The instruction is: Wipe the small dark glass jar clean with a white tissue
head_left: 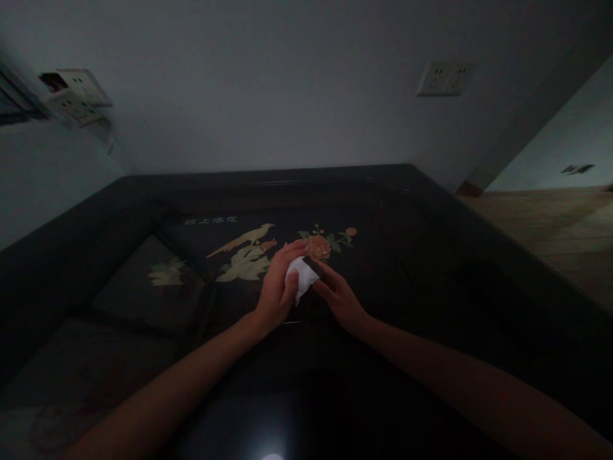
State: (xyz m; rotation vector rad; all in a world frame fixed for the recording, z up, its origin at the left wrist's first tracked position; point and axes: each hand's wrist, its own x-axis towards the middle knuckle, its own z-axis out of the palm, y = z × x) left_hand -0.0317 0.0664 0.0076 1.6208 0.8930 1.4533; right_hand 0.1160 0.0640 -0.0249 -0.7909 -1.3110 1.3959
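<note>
My left hand [280, 281] is closed round a crumpled white tissue [301, 276], its fingers curled over the top and the thumb on the near side. Facing it, my right hand [339, 297] has its fingertips and thumb drawn together at the tissue's right side. A dark shape [313, 265] shows between the two hands; its kind is too dim to tell. Both hands are over a glossy black tabletop [383, 268], just in front of an inlaid pink flower [318, 247]. An inlaid bird [246, 237] lies to the left of my left hand.
The black top's raised rim [268, 174] runs along a pale wall [268, 89]. A double wall socket [446, 78] is at upper right. Another socket [83, 86] and a power strip [74, 108] are at upper left. Wooden floor [541, 220] shows beyond the right edge.
</note>
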